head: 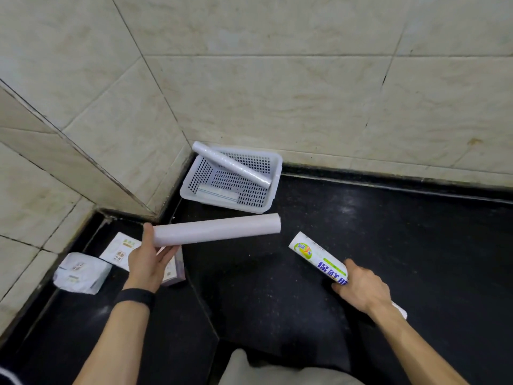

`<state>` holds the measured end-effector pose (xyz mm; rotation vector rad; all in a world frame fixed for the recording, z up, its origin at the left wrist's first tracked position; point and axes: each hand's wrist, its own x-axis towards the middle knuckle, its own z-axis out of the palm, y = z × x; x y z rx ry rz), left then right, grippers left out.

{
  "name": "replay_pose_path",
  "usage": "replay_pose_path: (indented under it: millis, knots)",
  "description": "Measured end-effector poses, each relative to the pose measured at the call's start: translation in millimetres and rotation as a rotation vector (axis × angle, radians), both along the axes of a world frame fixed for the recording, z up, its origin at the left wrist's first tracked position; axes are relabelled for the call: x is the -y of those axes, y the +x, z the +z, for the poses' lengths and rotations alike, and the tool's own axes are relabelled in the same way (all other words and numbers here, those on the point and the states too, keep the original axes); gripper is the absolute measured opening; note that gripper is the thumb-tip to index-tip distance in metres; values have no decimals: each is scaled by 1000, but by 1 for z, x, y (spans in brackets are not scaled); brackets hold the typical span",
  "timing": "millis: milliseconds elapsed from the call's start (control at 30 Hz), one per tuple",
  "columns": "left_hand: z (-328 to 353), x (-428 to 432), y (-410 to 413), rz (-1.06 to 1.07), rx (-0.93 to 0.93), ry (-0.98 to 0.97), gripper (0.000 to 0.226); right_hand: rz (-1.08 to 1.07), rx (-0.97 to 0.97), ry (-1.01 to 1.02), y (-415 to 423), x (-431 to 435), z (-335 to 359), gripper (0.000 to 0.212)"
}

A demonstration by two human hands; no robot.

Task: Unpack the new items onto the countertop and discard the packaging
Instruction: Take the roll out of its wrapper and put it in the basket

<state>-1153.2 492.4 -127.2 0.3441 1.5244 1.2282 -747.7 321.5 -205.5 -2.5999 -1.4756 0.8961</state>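
Left wrist: I note a flat, plain matte black wristband (135, 298) just below the left hand (150, 262). Left forearm (111, 337) and right forearm (410, 345): bare. Bottom centre: a softly creased pale grey-beige cloth garment (249, 368).

Print on the wrapper
The wrapper (319, 259) bears blue characters "保鲜", a third partly hidden, and a red "3" in a green badge; the box (122, 250) print is too small to read.

A home kitchen, it seems: a black speckled counter (388, 245) meets cream tiled walls (305, 93), and a white perforated basket (202, 173) in the counter's back corner holds a cling-film roll (231, 165).
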Motion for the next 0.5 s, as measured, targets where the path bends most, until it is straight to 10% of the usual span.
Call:
replay_pose_path:
  millis: [267,500]
  knots:
    - [-15,13,30,31,195,-109,61,78,-3,-36,-12,-11,-2,85]
    - [-23,21,47,-20,208,-135,52,-293,-970,371,-36,-42,40,88]
